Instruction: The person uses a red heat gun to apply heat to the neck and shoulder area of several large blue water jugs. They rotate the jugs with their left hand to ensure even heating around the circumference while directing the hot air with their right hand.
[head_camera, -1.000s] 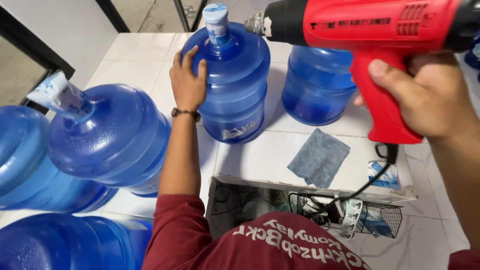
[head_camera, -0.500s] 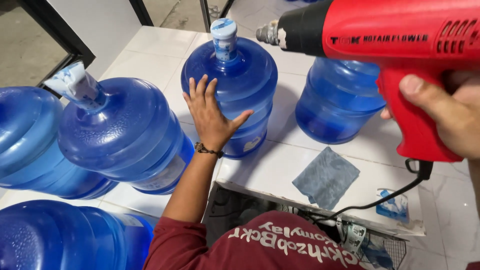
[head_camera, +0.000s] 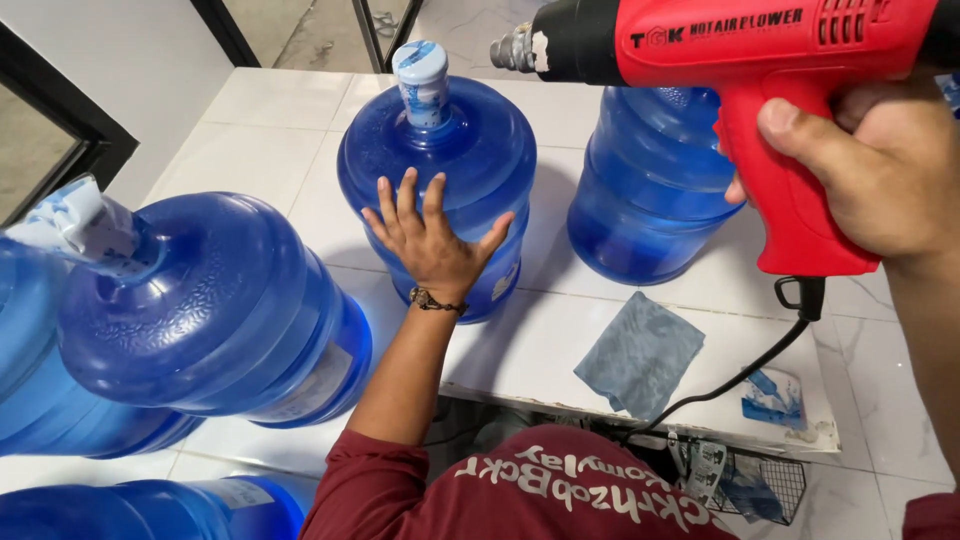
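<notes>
Head view looks down: my left hand (head_camera: 432, 245) lies flat, fingers spread apart, against the side of the upright blue plastic water jug (head_camera: 440, 180) with the capped neck, standing on the white tiled desk (head_camera: 270, 130). My right hand (head_camera: 880, 170) has its fingers clamped around the red hot-air gun (head_camera: 740, 60), nozzle beside the cap.

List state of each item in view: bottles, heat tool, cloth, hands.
Upright blue plastic water bottle, centre: standing, capped, seal sleeve on neck.
Second upright blue bottle: standing, top hidden.
Tilted blue bottle on the left: lying on its side, neck wrapped.
Red hot air gun: held, nozzle toward the capped neck.
Grey cloth: lying flat.
Left hand: open, palm on centre bottle.
Right hand: gripping gun handle.
</notes>
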